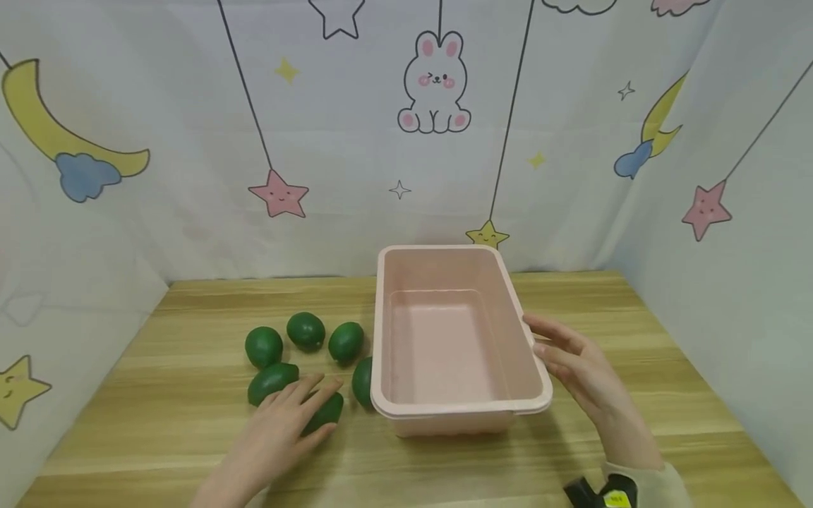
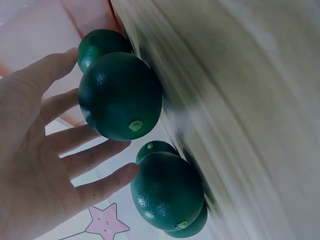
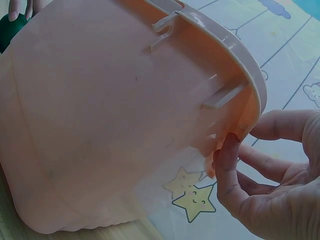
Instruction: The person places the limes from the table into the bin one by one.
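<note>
A pale pink plastic bin [image 1: 452, 426] stands on the table. My right hand [image 1: 593, 381] holds its right rim; in the right wrist view some fingers [image 3: 228, 165] curl beneath the rim while another digit meets it from above. Left of the bin, my left hand [image 1: 286, 423] is spread palm down over a green lime [image 1: 327, 413], which it partly hides. The left wrist view shows the fingers loosely apart behind that lime [image 2: 120, 95], not closed around it. Another lime [image 1: 273, 382] lies just beyond these fingers.
More limes lie in a loose group, including one [image 1: 263, 347] at the left, one [image 1: 306, 331] at the back and one [image 1: 363, 382] against the bin's left side. The wooden table [image 1: 673, 395] ends at a printed cloth backdrop [image 1: 343, 240].
</note>
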`<state>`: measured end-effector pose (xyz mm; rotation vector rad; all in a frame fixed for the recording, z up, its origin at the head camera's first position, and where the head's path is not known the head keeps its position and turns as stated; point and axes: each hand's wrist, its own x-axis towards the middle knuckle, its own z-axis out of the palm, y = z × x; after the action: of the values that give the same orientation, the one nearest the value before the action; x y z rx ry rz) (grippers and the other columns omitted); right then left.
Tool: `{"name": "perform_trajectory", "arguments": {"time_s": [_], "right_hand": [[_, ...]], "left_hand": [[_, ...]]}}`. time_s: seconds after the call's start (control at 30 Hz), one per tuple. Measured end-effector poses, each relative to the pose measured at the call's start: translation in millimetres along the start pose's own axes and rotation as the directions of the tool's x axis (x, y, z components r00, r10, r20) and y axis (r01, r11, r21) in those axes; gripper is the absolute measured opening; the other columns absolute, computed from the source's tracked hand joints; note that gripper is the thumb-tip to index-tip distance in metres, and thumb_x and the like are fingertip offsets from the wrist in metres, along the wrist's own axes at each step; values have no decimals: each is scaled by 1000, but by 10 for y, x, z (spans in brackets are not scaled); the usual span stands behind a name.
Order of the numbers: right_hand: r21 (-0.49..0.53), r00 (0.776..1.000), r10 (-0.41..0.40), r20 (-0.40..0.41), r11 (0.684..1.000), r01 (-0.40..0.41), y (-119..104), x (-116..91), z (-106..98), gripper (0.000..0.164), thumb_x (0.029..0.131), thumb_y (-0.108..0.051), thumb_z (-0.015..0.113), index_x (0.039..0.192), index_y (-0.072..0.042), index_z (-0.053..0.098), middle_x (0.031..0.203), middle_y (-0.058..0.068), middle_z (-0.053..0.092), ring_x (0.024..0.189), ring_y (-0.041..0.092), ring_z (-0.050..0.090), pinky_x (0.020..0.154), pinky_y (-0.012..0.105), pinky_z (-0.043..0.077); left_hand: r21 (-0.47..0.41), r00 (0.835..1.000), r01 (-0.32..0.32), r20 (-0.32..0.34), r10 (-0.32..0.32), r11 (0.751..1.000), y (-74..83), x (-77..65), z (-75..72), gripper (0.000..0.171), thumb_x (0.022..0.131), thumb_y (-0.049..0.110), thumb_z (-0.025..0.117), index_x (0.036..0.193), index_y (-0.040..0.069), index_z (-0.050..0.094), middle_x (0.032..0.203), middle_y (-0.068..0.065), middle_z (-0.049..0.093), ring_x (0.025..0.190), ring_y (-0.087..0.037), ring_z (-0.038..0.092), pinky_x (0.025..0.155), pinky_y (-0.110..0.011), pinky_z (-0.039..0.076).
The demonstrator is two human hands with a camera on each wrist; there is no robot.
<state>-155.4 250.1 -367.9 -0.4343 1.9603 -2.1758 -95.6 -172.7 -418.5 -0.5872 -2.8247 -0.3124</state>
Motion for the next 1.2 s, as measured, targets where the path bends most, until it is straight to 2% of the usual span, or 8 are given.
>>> {"name": "perform_trajectory", "arguments": {"time_s": [0.2, 0.47, 0.97, 1.2], "right_hand": [[28, 1000, 1, 1, 1000, -1, -5, 4, 7, 42, 97, 0, 49, 138, -8, 50, 130, -6, 59, 111, 8, 62, 91, 23, 53], [51, 1000, 4, 3, 999, -4, -4, 18, 28, 41, 96, 1, 49, 137, -7, 51, 129, -5, 59, 110, 9, 62, 92, 24, 53], [57, 999, 28, -16, 998, -27, -18, 11, 22, 42, 96, 0, 50, 137, -7, 51, 129, -6, 59, 111, 9, 62, 93, 23, 53], [38, 999, 40, -25, 998, -39, -31, 4, 10, 42, 96, -2, 51, 137, -8, 51, 129, -7, 58, 112, 8, 61, 93, 23, 52]], "left_hand": [[-15, 999, -1, 38, 2, 1000, 7, 21, -22, 62, 80, 37, 76, 136, 24, 54, 131, -13, 60, 116, -34, 60, 88, -53, 51], [-19, 995, 7, 97, -5, 1000, -4, 12, -21, 69, 73, 32, 82, 136, 24, 54, 131, -14, 59, 114, -36, 60, 90, -54, 51], [-55, 993, -1, 118, 7, 999, -15, 45, -33, 67, 72, 26, 83, 133, 20, 57, 127, -13, 61, 111, -36, 62, 87, -52, 53], [-49, 995, -13, 102, 18, 999, 0, 64, -27, 65, 70, 24, 84, 130, 19, 59, 125, -12, 62, 109, -36, 62, 86, -50, 54]]}}
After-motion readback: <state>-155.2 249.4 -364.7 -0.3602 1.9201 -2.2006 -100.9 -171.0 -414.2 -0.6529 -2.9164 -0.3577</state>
